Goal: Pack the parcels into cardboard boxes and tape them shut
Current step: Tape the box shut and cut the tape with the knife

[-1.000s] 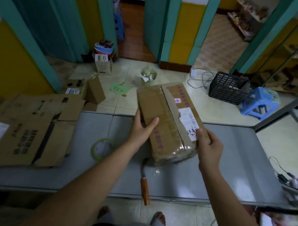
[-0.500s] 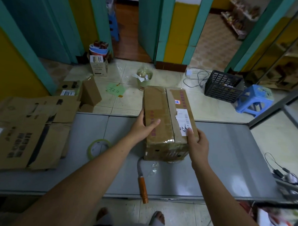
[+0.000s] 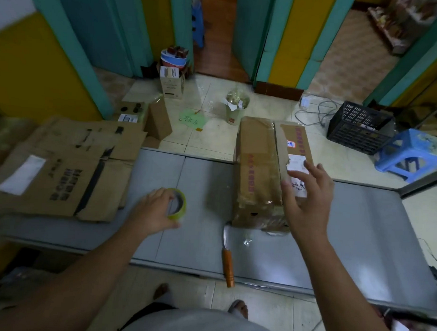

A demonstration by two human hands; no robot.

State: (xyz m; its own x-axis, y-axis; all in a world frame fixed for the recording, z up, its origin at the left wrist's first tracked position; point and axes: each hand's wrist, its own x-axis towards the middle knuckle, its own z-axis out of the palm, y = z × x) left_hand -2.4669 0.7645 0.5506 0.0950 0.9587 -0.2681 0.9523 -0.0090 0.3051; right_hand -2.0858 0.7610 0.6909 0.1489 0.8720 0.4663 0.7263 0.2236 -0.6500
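left hand (image 3: 156,209) curls round tape roll (image 3: 178,203), likely for sealing | right hand (image 3: 308,195) spread wide over box (image 3: 259,171), maybe to steady it

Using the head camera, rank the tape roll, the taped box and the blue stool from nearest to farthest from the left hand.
1. Tape roll: held by the left hand, on the table.
2. Taped box: to the hand's right, on the same table.
3. Blue stool: far right, on the floor beyond the table.
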